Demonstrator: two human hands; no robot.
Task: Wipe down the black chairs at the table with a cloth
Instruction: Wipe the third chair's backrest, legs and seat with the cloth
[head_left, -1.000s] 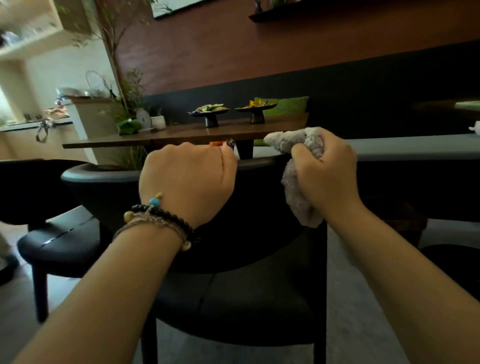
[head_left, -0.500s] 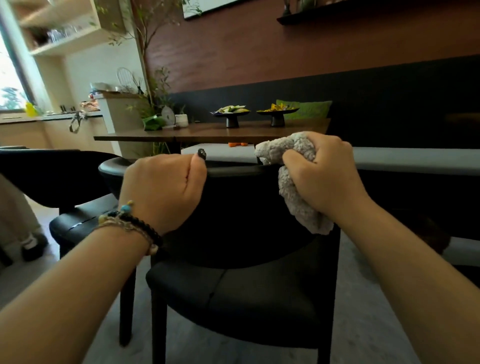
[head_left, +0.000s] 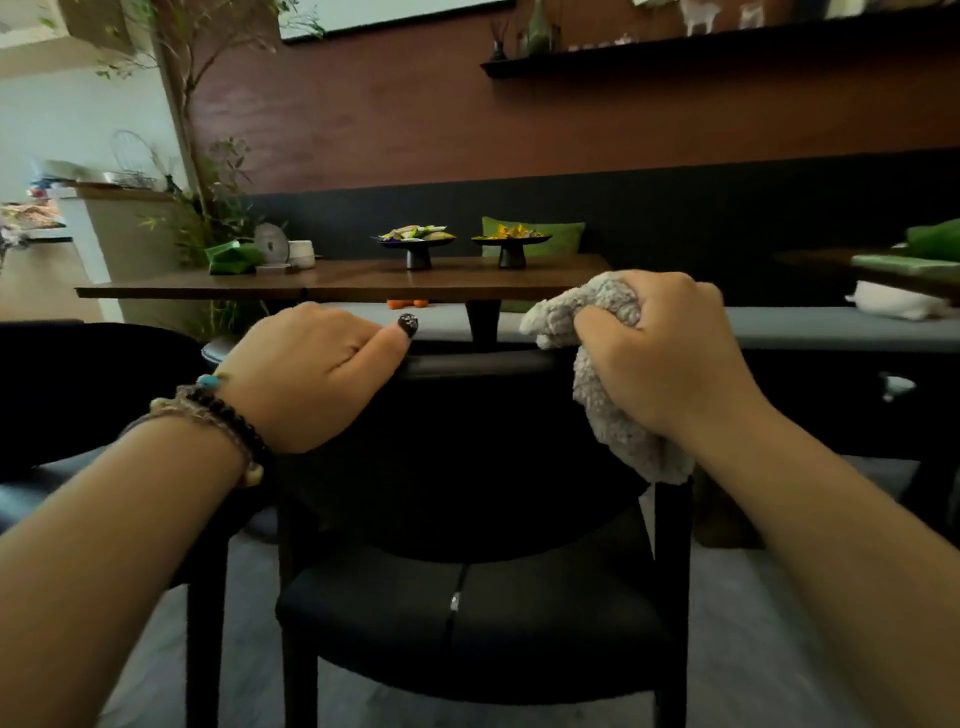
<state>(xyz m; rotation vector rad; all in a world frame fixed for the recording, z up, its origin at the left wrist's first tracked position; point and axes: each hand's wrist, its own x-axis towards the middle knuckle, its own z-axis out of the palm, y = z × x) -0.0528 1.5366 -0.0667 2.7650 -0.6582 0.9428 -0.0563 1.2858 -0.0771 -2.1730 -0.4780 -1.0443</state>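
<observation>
A black chair (head_left: 467, 613) with a curved backrest stands right in front of me, its seat facing the wooden table (head_left: 363, 283). My left hand (head_left: 317, 374) grips the top rail of the backrest at its left part, fingers curled over the far side. My right hand (head_left: 660, 353) holds a bunched grey fluffy cloth (head_left: 608, 410) against the right end of the same rail; the cloth's tail hangs down the backrest. A second black chair (head_left: 67, 395) sits at the left, partly behind my left arm.
Two dark pedestal dishes (head_left: 415, 244) with food stand on the table, with a green packet (head_left: 231, 260) and a white cup (head_left: 301, 254) at its left end. A grey bench (head_left: 831, 327) with a green cushion (head_left: 535, 234) runs behind. A plant (head_left: 208, 208) stands at left.
The view has swung and lifted, so the table and wall shelf show more fully. My left hand sits closer to the backrest's left end than a second ago. The right hand still holds the cloth on the rail.
</observation>
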